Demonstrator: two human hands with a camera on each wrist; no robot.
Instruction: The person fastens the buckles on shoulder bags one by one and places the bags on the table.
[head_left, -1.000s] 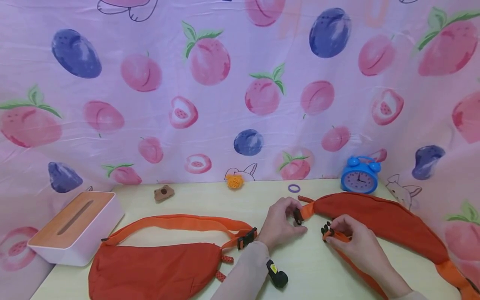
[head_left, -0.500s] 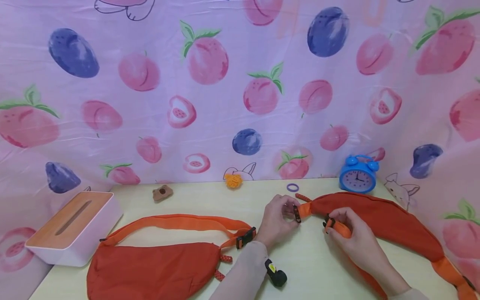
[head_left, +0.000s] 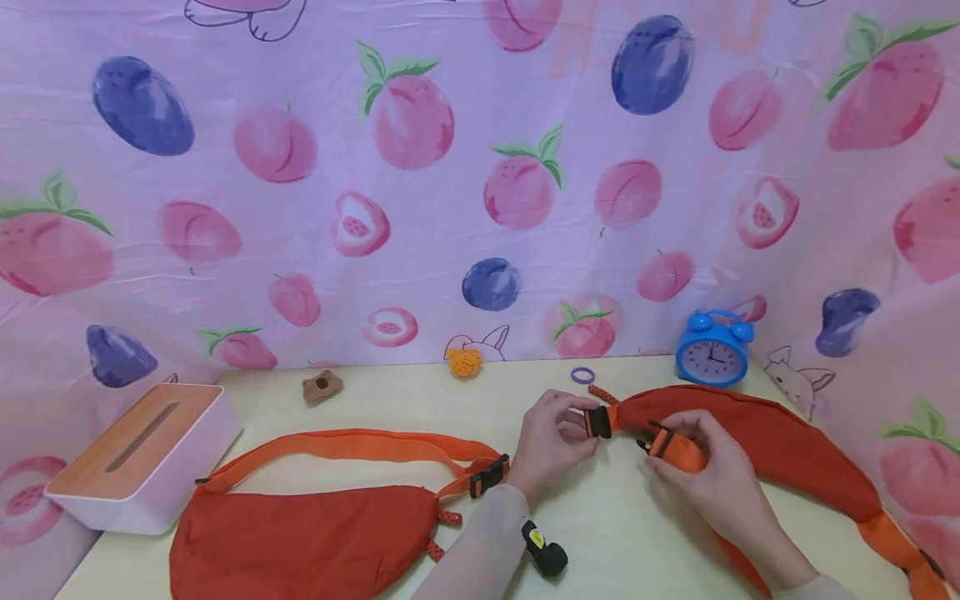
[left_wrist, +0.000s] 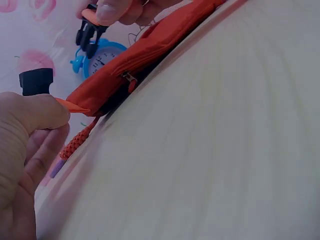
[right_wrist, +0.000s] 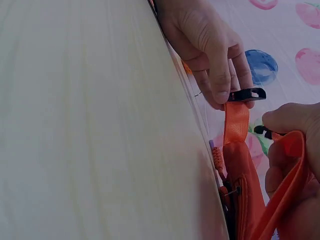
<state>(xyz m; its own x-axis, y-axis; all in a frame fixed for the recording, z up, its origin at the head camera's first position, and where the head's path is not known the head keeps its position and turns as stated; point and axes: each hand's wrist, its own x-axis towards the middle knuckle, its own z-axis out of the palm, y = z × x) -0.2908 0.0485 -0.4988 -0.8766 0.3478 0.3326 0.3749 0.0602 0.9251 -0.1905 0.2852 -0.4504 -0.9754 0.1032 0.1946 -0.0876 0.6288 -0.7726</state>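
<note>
A red waist bag [head_left: 735, 429] with orange straps lies at the right of the table. My left hand [head_left: 555, 437] pinches the black socket half of its buckle [head_left: 598, 422], which sits on the short strap end. With thumb and fingers my right hand [head_left: 723, 479] holds the pronged buckle half [left_wrist: 90, 37] on the long orange strap [right_wrist: 280, 210]. The prongs point toward the socket, with a gap between the two halves. In the left wrist view the socket's black end sticks up past my thumb.
A second red waist bag [head_left: 300, 542], its buckle [head_left: 489, 477] joined, lies at left beside a white tissue box [head_left: 150, 450] with a wooden lid. Along the back stand a blue alarm clock [head_left: 712, 354], a purple ring [head_left: 582, 376], an orange ball [head_left: 465, 362] and a brown bear-shaped piece [head_left: 322, 387].
My left hand has turned the socket half so its broad face shows. My right hand has tilted the pronged half, and its orange strap fold now faces up. The halves remain apart.
</note>
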